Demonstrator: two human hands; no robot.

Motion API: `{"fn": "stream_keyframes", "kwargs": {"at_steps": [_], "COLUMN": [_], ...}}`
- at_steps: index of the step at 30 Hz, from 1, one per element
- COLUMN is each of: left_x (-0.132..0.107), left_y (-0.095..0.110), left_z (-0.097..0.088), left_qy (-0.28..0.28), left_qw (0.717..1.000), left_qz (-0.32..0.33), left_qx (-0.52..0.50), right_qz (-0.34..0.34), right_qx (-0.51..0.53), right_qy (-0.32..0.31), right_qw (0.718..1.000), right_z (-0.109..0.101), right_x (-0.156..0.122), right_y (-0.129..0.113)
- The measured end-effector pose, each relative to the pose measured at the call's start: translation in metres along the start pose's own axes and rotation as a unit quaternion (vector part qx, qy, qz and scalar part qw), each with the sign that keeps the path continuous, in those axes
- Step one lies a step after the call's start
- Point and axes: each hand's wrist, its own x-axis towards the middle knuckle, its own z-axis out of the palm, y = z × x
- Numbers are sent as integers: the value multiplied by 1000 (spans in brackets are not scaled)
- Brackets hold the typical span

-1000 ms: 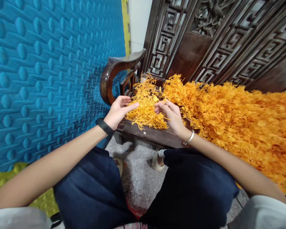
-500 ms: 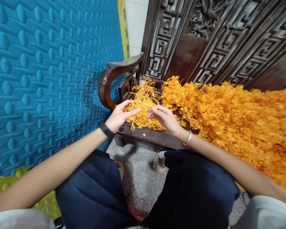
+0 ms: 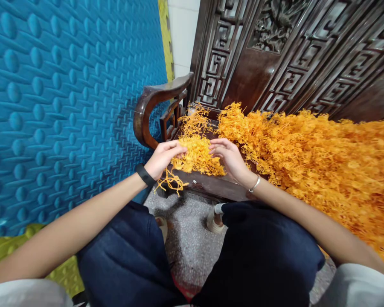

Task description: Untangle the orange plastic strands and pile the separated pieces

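My left hand [image 3: 166, 157], with a black band on the wrist, is closed with thumb and fingers together. From it a branching orange plastic sprig [image 3: 172, 183] hangs over the bench's front edge. Just right of that hand lies a small heap of tangled orange sprigs [image 3: 196, 157] on the dark wooden bench [image 3: 211, 179]. My right hand [image 3: 230, 157], with a silver bangle, is at the heap's right side. Its fingers are loosely curved and apart, with nothing visible in them; the fingertips are close to the heap, and contact is unclear.
A large pile of orange sprigs [image 3: 323, 166] covers the bench to the right. Thinner strands [image 3: 195, 121] lie behind the small heap. The curved armrest [image 3: 144, 115] rises at left, before a blue foam mat [image 3: 67, 106]. A carved backrest [image 3: 252, 81] stands behind.
My left hand has closed and drawn slightly left and down, with a sprig now hanging below it. My right hand has shifted a little right, its fingers more spread.
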Motion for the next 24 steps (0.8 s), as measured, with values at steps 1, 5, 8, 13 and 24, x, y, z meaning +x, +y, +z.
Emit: {"fn": "stream_keyframes", "kwargs": {"at_steps": [1, 5, 8, 13, 24], "left_x": [-1, -7, -9, -8, -8], "left_y": [1, 3, 2, 0, 0], "left_z": [1, 6, 9, 8, 10], "left_qy": [-25, -127, -179, -222, -165], "left_qw": [999, 986, 974, 963, 978], "left_qz": [-15, -95, -117, -81, -52], "left_qx": [16, 51, 75, 129, 117], "right_qz": [-22, -98, -152, -195, -235], "right_qx": [1, -25, -92, -208, -202], "right_qy": [19, -36, -145, -268, -205], "right_qw": [1000, 994, 973, 920, 929], "right_z": [-2, -4, -1, 2, 1], "right_x": [1, -3, -10, -16, -12], "right_y": [-2, -9, -14, -16, -8]}}
